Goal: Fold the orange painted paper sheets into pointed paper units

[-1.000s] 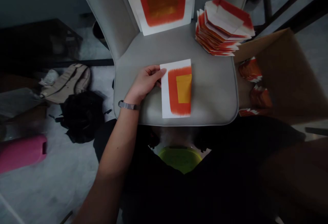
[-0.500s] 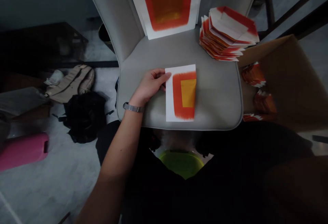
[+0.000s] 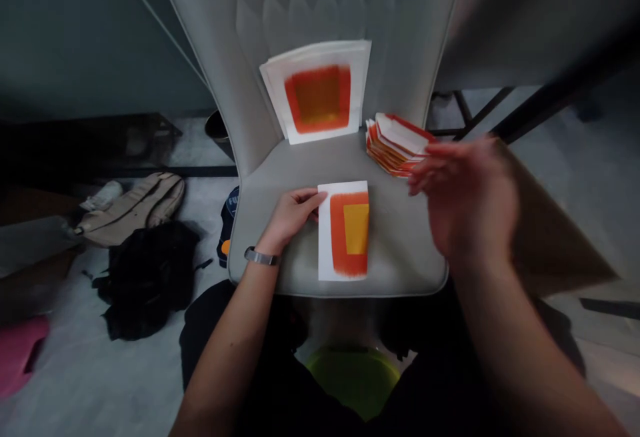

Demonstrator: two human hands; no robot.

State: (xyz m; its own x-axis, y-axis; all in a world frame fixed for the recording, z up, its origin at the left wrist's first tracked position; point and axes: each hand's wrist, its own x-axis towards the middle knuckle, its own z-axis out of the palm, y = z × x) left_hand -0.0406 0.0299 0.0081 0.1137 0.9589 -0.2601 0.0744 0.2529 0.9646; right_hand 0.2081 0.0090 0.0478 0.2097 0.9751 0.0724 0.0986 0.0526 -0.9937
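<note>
The left hand [image 3: 293,219] lies low on the chair seat, its fingers [image 3: 311,201] curled narrowly against the left edge of a white sheet [image 3: 325,237], though the view does not settle whether they pinch the paper or only rest on it. A metal wristband [image 3: 261,257] circles the left wrist. The sheet lies flat near the front of the seat, just right of that hand, with a painted orange block [image 3: 339,237] around a yellow rectangle [image 3: 357,228] that reaches its right side. The right hand [image 3: 467,197] is raised at the right of the frame, blurred and empty, its fingers loosely open above the seat and just beside a stack of folded papers [image 3: 395,146]. That stack has orange-edged, angular folds and sits at the back right corner of the seat. The pale grey seat [image 3: 400,250] carries both papers, and its tall backrest [image 3: 310,4] rises at top centre. Against the backrest leans a pile of white sheets [image 3: 317,90], each showing the same orange and ochre block on top. A cardboard box flap [image 3: 560,224] angles in behind the right hand. On the floor at left lie a beige bag [image 3: 133,209], a black bag [image 3: 147,277] and a pink object [image 3: 17,357], while a green rounded object [image 3: 353,380] shows at bottom centre.
</note>
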